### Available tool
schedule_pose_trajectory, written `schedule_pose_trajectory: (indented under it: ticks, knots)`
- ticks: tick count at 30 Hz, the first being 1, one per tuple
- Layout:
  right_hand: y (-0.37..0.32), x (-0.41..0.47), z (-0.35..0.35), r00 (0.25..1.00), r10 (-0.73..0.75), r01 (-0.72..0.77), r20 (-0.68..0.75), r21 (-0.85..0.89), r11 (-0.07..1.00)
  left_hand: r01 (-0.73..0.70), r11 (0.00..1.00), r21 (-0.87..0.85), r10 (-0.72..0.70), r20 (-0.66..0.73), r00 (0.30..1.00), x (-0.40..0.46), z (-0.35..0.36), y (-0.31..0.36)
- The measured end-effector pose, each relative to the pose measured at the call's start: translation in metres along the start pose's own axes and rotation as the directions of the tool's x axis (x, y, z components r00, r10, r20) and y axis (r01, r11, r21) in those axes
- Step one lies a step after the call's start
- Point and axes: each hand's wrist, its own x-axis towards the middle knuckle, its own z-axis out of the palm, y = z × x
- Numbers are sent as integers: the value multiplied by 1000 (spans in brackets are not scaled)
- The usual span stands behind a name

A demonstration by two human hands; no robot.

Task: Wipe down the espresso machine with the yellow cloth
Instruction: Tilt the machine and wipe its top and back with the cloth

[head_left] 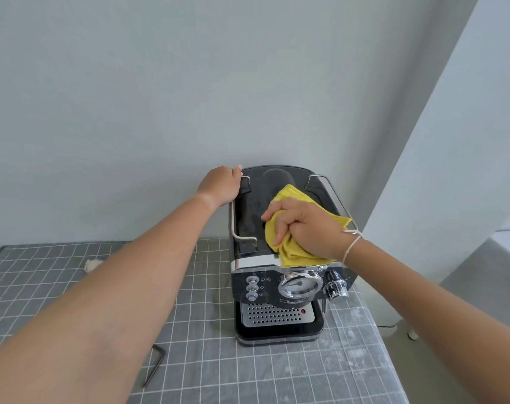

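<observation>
Gripping the bunched yellow cloth, the right hand presses it on the espresso machine top, near-right. Left hand curls over the machine's far-left edge, w/ fingers hidden.

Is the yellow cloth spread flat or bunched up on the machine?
Bunched: the right hand grips the yellow cloth in crumpled folds atop the espresso machine.

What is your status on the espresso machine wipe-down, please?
Right hand grips yellow cloth on top of espresso machine. Left hand grips its rear left corner. Nothing in the way on top.
</observation>
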Motion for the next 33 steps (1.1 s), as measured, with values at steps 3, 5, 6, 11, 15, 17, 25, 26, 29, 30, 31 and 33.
schedule_pose_trajectory:
  ticks: [3, 5, 6, 11, 15, 17, 25, 26, 29, 30, 31, 33]
  knots:
    - [-2, 9, -5, 994, 43, -39, -105, 41, 998, -2, 1000, -7, 2, 1, 1000, 0, 0, 0]
    - [0, 25, -9, 965, 137, -142, -222, -6, 990, 0, 1000, -21, 0, -1, 1000, 1, 0, -1]
    - [2, 31, -10, 931, 194, -209, -308, -18, 978, 1, 1000, -26, -1, 0, 1000, 1, 0, -1]
    - [3, 34, 4, 866, 229, -268, -445, -27, 963, 8, 999, -42, -8, -2, 1000, 0, 0, -1]
    - [-13, -1, 18, 989, 77, -120, -124, -394, 911, 8, 999, -46, -9, -7, 1000, 0, 2, -1]
    - [-20, -13, 12, 992, 110, -78, 59, -397, 915, 14, 998, -56, -14, -3, 1000, -1, 2, -1]
    - [-4, 35, 2, 971, 234, -237, -49, -346, 908, 23, 999, -32, -23, 12, 1000, -3, 0, 3]
    - [0, 48, 3, 960, 261, -280, -102, -336, 899, 21, 999, -30, -21, 14, 1000, -3, -1, 2]
    - [6, 76, 9, 924, 335, -379, -183, -318, 869, 21, 1000, -7, -21, 25, 999, -4, 1, -5]
    - [6, 80, 12, 916, 339, -393, -214, -309, 866, 22, 1000, -2, -22, 30, 999, -5, 3, -8]
    - [5, 79, 15, 907, 339, -403, -249, -283, 870, 31, 999, -8, -31, 38, 999, -5, 5, -9]
    - [0, 66, 18, 896, 337, -408, -289, -234, 882, 51, 998, -44, -49, 46, 998, -7, 5, -9]
